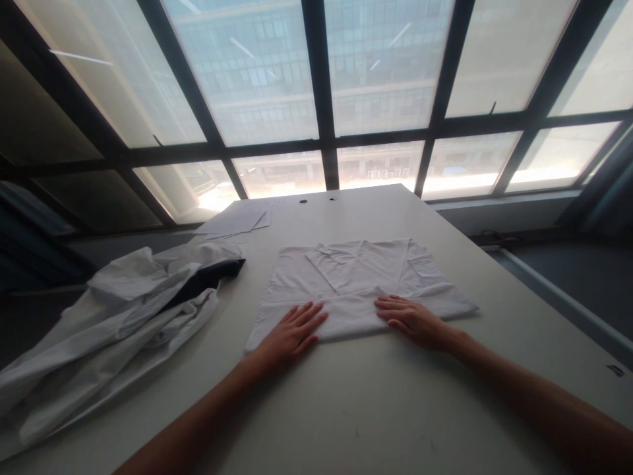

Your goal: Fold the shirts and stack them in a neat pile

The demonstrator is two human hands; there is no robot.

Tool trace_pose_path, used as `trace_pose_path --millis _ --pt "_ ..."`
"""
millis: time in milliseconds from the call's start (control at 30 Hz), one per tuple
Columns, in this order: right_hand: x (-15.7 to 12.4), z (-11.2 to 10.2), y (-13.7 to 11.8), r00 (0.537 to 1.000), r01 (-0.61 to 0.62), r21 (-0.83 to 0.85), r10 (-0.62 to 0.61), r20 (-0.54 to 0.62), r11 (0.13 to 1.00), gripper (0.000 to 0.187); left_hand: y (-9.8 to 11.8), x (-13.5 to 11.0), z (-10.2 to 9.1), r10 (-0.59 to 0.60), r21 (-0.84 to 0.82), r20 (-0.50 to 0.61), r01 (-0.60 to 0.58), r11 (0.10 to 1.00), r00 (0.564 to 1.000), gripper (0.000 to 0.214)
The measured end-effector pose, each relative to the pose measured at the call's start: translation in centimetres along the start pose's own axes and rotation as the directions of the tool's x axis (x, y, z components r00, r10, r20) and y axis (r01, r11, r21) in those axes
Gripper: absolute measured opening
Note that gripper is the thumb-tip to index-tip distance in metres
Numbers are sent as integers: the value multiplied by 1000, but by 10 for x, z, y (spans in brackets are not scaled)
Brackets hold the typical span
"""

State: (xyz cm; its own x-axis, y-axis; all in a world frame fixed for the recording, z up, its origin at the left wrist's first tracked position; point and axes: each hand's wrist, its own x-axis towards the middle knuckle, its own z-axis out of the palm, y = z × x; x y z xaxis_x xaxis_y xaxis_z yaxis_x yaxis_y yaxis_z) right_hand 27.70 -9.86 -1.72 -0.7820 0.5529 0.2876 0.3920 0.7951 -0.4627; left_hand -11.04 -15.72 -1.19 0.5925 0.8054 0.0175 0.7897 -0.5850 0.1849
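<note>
A white garment [353,280], folded into a wide flat bundle, lies on the white table [346,409] in front of me. Its near part is turned over into a band along the front edge, and crossing fold lines show on the far part. My left hand [294,331] rests flat on the left half of that band, fingers spread. On the right half, my right hand [410,320] lies flat with its fingers stretched toward the middle. Neither hand grasps the cloth.
A crumpled heap of white cloth [113,323] with a dark strip [208,280] covers the table's left side. Sheets of paper [235,221] lie at the far left corner. Large dark-framed windows [324,92] stand behind the table. Small holes [303,201] mark its far end.
</note>
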Motion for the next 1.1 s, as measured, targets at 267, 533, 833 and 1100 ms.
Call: trace_pose_path --millis 267,533,833,1100 --pt "0 1 2 1000 9 -6 -9 4 1000 40 -2 0 3 3 7 2 -3 1000 1000 54" --pt "0 1 1 1000 14 -3 -14 -18 1000 39 0 0 1 -9 -1 23 9 1000 1000 54" --pt "1 1 -3 999 24 -9 -24 -34 1000 38 0 2 0 -26 -19 5 26 999 1000 57" --pt "3 2 -4 999 46 -32 -46 -16 998 40 44 49 -16 12 -49 -27 -13 999 1000 58"
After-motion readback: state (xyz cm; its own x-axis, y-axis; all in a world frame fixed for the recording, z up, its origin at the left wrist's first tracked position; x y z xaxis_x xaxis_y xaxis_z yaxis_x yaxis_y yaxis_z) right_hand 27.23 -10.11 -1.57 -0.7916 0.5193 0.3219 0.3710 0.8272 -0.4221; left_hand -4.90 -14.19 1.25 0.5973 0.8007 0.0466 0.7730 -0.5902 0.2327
